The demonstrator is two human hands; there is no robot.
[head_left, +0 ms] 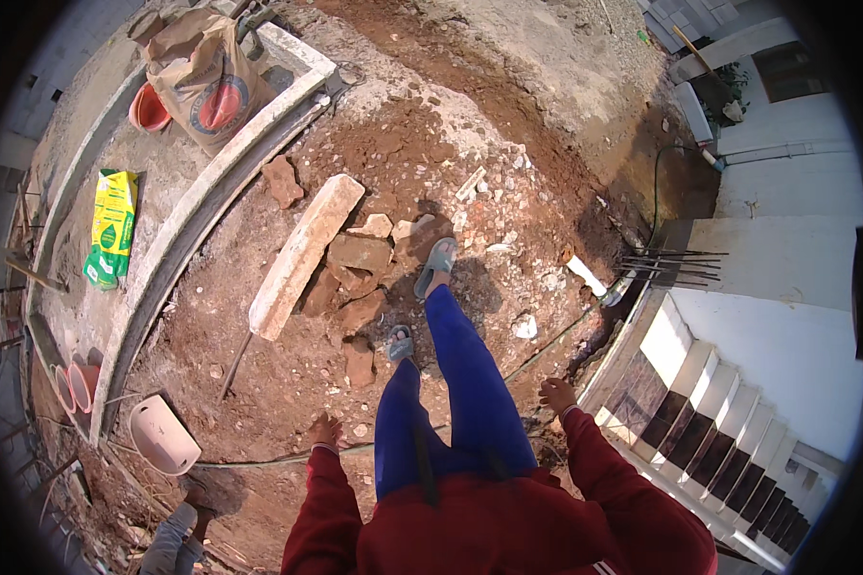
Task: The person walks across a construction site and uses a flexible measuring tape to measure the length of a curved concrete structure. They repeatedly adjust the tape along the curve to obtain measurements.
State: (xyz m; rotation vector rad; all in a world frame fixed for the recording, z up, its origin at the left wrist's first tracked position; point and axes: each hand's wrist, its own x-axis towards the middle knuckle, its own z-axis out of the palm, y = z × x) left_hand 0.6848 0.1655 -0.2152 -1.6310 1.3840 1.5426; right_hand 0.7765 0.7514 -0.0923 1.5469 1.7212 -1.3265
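Head view: left hand (pixel 326 431) hangs empty over the rubble-strewn ground (pixel 192 359), fingers loosely spread; right hand (pixel 556 395) is empty too, fingers slightly curled. A green hose (pixel 357 448) runs just beside the left hand. Ahead and a little right of that hand lies a brown rock (pixel 360 362), 1 of several beside a pale concrete beam (pixel 307 257). The beam's long axis slants from near left to far right, its near end ahead and left of the left hand, the nearer of the 2.
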